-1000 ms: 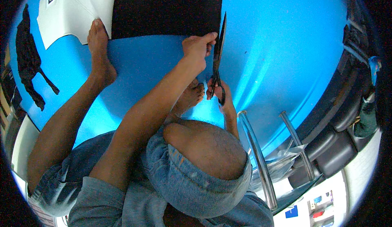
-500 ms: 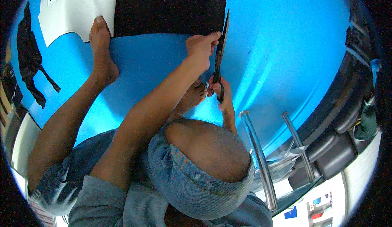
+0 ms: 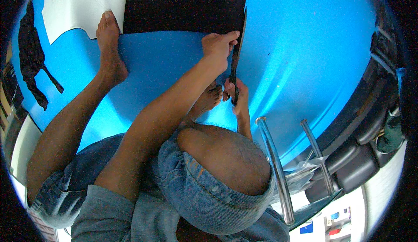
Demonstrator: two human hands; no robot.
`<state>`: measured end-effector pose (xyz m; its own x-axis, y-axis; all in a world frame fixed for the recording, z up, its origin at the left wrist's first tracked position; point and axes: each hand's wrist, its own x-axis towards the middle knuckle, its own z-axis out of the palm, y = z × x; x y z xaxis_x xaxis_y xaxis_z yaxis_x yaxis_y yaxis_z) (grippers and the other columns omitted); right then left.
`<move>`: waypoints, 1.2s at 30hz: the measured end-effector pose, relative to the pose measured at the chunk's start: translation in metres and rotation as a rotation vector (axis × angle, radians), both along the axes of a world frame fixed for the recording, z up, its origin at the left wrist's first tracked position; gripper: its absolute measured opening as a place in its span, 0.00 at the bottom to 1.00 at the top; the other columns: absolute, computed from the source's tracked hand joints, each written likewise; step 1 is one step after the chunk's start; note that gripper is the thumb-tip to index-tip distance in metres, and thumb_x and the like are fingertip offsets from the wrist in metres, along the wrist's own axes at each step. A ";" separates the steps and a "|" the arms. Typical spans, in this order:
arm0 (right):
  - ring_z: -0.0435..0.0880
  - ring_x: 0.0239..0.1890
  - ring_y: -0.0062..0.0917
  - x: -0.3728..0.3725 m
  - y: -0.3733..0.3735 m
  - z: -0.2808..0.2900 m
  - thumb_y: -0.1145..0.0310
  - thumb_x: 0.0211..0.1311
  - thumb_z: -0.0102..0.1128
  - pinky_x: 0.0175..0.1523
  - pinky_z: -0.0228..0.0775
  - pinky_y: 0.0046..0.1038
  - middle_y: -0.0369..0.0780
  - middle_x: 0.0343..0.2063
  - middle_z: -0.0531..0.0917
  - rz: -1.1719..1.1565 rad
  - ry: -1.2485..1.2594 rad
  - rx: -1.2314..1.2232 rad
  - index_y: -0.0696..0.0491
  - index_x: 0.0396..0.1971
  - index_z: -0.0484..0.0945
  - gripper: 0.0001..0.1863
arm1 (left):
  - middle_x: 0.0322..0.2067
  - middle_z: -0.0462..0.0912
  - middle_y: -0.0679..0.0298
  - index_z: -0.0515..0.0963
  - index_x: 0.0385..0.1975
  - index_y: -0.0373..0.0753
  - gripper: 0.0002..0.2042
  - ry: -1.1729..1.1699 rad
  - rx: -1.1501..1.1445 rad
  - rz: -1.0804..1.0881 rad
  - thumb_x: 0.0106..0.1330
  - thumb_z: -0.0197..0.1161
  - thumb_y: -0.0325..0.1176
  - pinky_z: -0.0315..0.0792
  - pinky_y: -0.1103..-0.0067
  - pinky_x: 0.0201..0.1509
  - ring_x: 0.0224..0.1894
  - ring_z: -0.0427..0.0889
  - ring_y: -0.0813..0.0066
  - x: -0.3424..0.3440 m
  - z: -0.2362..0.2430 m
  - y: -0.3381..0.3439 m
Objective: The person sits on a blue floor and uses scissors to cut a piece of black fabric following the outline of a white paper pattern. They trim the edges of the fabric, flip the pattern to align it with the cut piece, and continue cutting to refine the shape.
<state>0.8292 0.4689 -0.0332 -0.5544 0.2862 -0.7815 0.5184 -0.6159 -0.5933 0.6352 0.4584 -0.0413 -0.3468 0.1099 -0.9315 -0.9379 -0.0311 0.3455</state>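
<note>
My right hand (image 3: 238, 95) is wrapped round the handles of a pair of dark scissors (image 3: 235, 63), whose long blades point away from me along the right edge of a black cloth (image 3: 185, 8). Just left of the blades, my left hand (image 3: 217, 46) is closed in a pinch at the near right corner of that cloth. The cloth lies flat on a bright blue surface (image 3: 305, 59). Whether the blades have fabric between them is hard to tell.
A white pattern sheet (image 3: 80, 11) lies left of the cloth, under my bare foot's toes (image 3: 108, 22). Crumpled black fabric (image 3: 31, 57) lies far left. Metal rails (image 3: 275, 168) rise at the right, near black padded seats (image 3: 359, 166). My bent knee (image 3: 226, 159) is below my hands.
The scissors have turned more edge-on, and their blades look closer together. Both hands have shifted slightly right, the left one also a little farther away, keeping their grips.
</note>
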 end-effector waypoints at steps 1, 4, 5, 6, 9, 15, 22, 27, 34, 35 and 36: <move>0.69 0.21 0.12 0.002 0.001 0.001 0.55 0.72 0.45 0.24 0.58 0.18 0.29 0.22 0.75 -0.001 0.000 0.004 0.51 0.31 0.74 0.16 | 0.15 0.78 0.63 0.74 0.12 0.38 0.13 -0.005 0.003 0.001 0.49 0.74 0.31 0.58 0.80 0.17 0.13 0.68 0.79 0.001 0.001 0.003; 0.68 0.21 0.12 0.003 -0.002 -0.008 0.54 0.72 0.45 0.24 0.57 0.18 0.28 0.22 0.75 -0.008 0.007 -0.002 0.51 0.31 0.74 0.17 | 0.15 0.78 0.63 0.74 0.12 0.37 0.13 0.003 -0.017 0.012 0.49 0.74 0.30 0.58 0.79 0.17 0.13 0.68 0.79 -0.001 -0.001 0.001; 0.68 0.21 0.12 0.002 -0.003 -0.009 0.54 0.71 0.45 0.24 0.57 0.18 0.28 0.22 0.75 -0.018 0.007 0.000 0.51 0.31 0.74 0.17 | 0.15 0.78 0.63 0.74 0.12 0.37 0.13 0.009 -0.019 0.005 0.49 0.74 0.30 0.58 0.79 0.17 0.13 0.68 0.79 0.000 -0.002 0.001; 0.68 0.21 0.11 0.002 -0.004 -0.010 0.54 0.71 0.46 0.25 0.57 0.18 0.28 0.23 0.75 -0.015 0.009 -0.004 0.50 0.31 0.74 0.16 | 0.14 0.78 0.63 0.75 0.11 0.37 0.13 0.015 -0.022 -0.002 0.49 0.74 0.30 0.58 0.79 0.17 0.12 0.68 0.79 0.000 -0.003 0.000; 0.68 0.22 0.11 0.002 -0.004 -0.010 0.54 0.71 0.47 0.25 0.57 0.18 0.28 0.23 0.74 0.023 0.014 0.009 0.50 0.30 0.74 0.16 | 0.14 0.78 0.63 0.75 0.11 0.36 0.13 0.017 -0.040 -0.015 0.49 0.74 0.31 0.58 0.78 0.17 0.12 0.68 0.78 0.000 -0.006 -0.001; 0.69 0.22 0.11 0.003 -0.004 -0.010 0.56 0.70 0.49 0.25 0.58 0.18 0.28 0.22 0.75 -0.011 0.021 -0.020 0.50 0.29 0.74 0.15 | 0.15 0.78 0.62 0.75 0.11 0.37 0.14 0.003 -0.026 -0.016 0.50 0.74 0.32 0.59 0.78 0.18 0.13 0.68 0.78 0.000 -0.003 0.002; 0.70 0.22 0.11 0.005 -0.008 -0.016 0.62 0.68 0.53 0.25 0.59 0.16 0.29 0.22 0.76 -0.070 0.036 -0.013 0.51 0.27 0.75 0.11 | 0.16 0.79 0.62 0.75 0.11 0.37 0.13 0.000 -0.020 -0.007 0.49 0.74 0.32 0.60 0.78 0.19 0.14 0.70 0.78 -0.001 -0.001 0.002; 0.71 0.19 0.13 0.000 -0.009 -0.013 0.62 0.64 0.58 0.22 0.60 0.18 0.30 0.20 0.75 -0.028 0.028 0.063 0.52 0.26 0.75 0.11 | 0.17 0.80 0.61 0.75 0.12 0.37 0.13 0.007 -0.007 0.016 0.49 0.74 0.31 0.60 0.78 0.19 0.15 0.70 0.78 0.000 -0.004 0.000; 0.74 0.23 0.12 0.006 -0.009 -0.017 0.69 0.68 0.52 0.25 0.63 0.18 0.31 0.23 0.80 -0.008 -0.015 0.095 0.54 0.28 0.78 0.10 | 0.19 0.81 0.60 0.72 0.13 0.39 0.14 -0.010 -0.020 0.030 0.49 0.74 0.29 0.62 0.79 0.18 0.15 0.71 0.77 0.000 0.001 0.004; 0.74 0.23 0.12 0.006 -0.009 -0.018 0.68 0.69 0.51 0.25 0.63 0.18 0.31 0.23 0.80 -0.007 -0.012 0.100 0.54 0.28 0.78 0.11 | 0.19 0.81 0.60 0.72 0.13 0.40 0.14 -0.009 -0.016 0.028 0.49 0.74 0.28 0.62 0.79 0.18 0.15 0.71 0.77 0.000 0.000 0.003; 0.73 0.22 0.12 0.007 -0.009 -0.019 0.68 0.69 0.50 0.25 0.63 0.18 0.31 0.23 0.80 -0.002 -0.022 0.107 0.54 0.28 0.78 0.11 | 0.19 0.81 0.60 0.72 0.13 0.40 0.14 -0.008 -0.011 0.025 0.49 0.74 0.28 0.62 0.80 0.18 0.15 0.71 0.77 0.000 0.000 0.003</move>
